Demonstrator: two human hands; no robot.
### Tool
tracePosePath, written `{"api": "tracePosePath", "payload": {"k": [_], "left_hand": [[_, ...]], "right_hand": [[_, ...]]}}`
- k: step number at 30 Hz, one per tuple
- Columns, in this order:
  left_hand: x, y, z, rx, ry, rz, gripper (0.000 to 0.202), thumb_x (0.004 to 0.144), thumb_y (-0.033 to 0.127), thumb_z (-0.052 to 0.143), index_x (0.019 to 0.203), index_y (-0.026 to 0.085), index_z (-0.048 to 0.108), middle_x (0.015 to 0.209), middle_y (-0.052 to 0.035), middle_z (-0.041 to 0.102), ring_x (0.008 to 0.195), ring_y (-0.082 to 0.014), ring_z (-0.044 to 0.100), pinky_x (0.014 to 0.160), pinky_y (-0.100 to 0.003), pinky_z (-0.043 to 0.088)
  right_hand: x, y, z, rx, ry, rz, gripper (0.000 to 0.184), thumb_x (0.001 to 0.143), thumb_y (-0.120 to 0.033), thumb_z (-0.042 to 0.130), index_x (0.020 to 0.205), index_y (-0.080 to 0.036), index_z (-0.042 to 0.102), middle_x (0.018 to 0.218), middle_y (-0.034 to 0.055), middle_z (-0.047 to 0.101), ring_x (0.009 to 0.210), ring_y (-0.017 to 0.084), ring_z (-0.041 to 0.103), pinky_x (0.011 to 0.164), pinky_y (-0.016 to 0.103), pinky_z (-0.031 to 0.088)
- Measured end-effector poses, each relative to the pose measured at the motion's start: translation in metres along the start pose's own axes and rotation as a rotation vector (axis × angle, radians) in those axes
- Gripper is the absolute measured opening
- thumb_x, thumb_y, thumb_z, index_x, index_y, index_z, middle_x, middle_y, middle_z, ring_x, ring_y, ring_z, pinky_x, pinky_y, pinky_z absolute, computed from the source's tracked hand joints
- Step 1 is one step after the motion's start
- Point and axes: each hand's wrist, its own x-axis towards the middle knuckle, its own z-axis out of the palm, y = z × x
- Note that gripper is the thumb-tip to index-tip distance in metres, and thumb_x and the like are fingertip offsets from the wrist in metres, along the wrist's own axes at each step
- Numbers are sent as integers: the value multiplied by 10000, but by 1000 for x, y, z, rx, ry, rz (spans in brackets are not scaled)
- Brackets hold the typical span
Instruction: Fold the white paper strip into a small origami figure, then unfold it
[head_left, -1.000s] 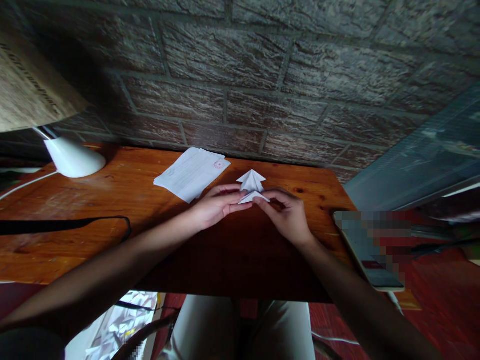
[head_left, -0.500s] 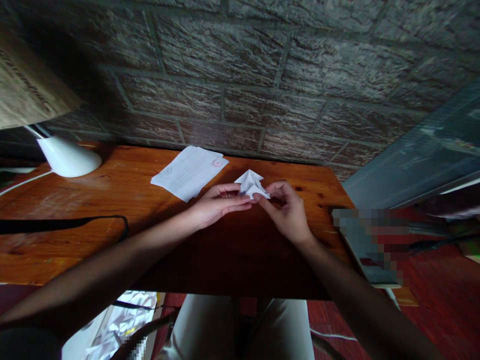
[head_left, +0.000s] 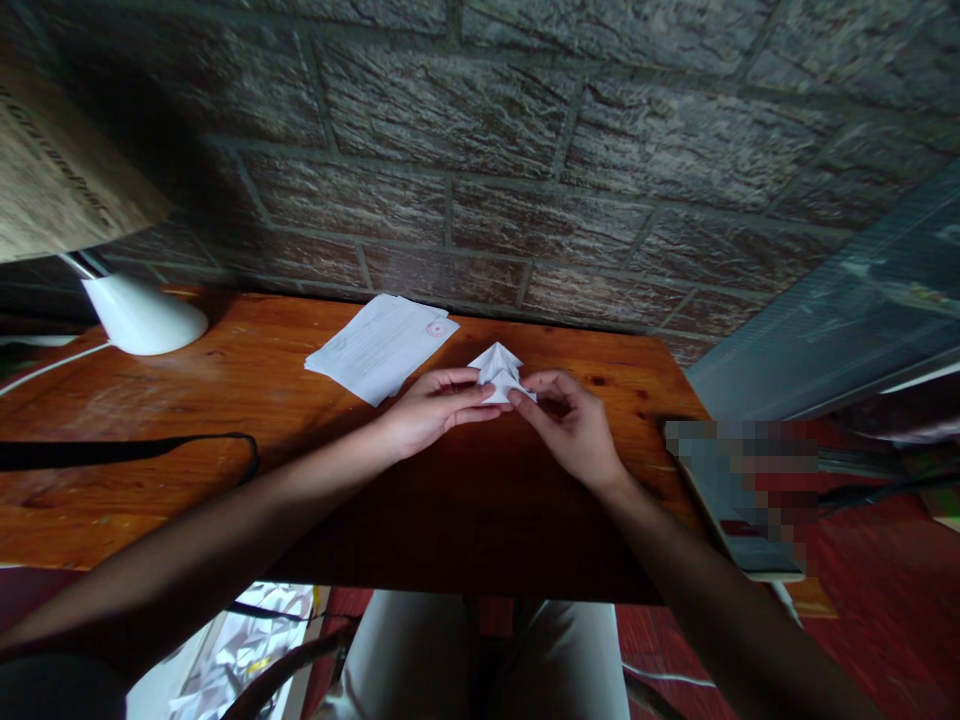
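Note:
A small piece of folded white paper (head_left: 498, 366), creased into pointed flaps, is held between my two hands above the wooden table. My left hand (head_left: 429, 410) grips its left side, thumb on the near flap and fingers beneath. On the right side, my right hand (head_left: 571, 422) pinches the near corner, its thumb on the lower edge and its index finger curled behind. The fingers partly cover the near edge of the paper. A stack of white sheets (head_left: 379, 345) with a red round stamp lies just beyond my left hand.
A lamp with a white base (head_left: 146, 315) stands at the left, its cord running off the table (head_left: 247, 350). A black strap (head_left: 127, 450) crosses the left side. A flat, partly blurred object (head_left: 727, 520) lies at the right edge. Below sits a box of crumpled white paper (head_left: 247, 650).
The near flap of the folded paper now lies lower and flatter under my thumbs. My left thumb has shifted slightly up onto it. Both hands keep their hold.

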Motion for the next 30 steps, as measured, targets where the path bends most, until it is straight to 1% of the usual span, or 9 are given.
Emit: {"api": "tracePosePath", "payload": {"k": [3,6,11,17,20,24,30], "left_hand": [[0,0,-1,-14,-2,7,256,763,175,795,1007,113,751,1042,-91,763,946,-197,721,961,-358,553],[1,-1,-3,-30,29,0,255,772,155,782,1019,107,738,1019,-97,765,909,-197,731,943,-359,561],[4,-1,-4,-70,68,-52,274,809,120,730,1081,94,704,1064,-134,754,934,-215,735,916,-356,570],[5,-2,-6,-136,68,-115,238,814,92,698,1052,83,696,1025,-142,766,948,-235,739,940,-385,562],[5,-2,-7,-141,64,-117,257,808,105,711,1063,83,686,1034,-148,765,961,-244,738,958,-398,552],[4,0,-6,-115,47,-119,264,809,146,732,1061,85,683,1033,-147,764,948,-242,740,947,-392,555],[2,0,-4,-31,21,-44,252,779,198,780,1008,118,710,1024,-107,763,916,-213,736,930,-377,556]], "right_hand": [[1,-1,0,66,-27,29,236,817,-381,738,964,-214,659,915,32,719,808,161,682,767,296,542],[1,-1,-1,125,-46,25,258,790,-357,768,981,-221,660,935,28,725,831,163,686,792,304,550],[0,-1,-1,125,-68,-8,240,790,-336,771,981,-230,673,935,25,719,813,156,672,784,307,551],[0,0,-2,117,-67,-5,241,795,-322,768,995,-225,675,883,14,693,773,139,647,755,284,537],[0,1,-2,107,-62,-9,237,798,-320,765,988,-219,667,883,13,687,763,133,638,739,272,527],[0,-2,-2,101,-45,9,220,788,-338,770,919,-216,643,844,6,670,725,129,628,697,261,517],[1,-6,-1,121,-86,73,270,784,-424,757,915,-215,645,898,28,695,785,157,659,730,284,541]]}}
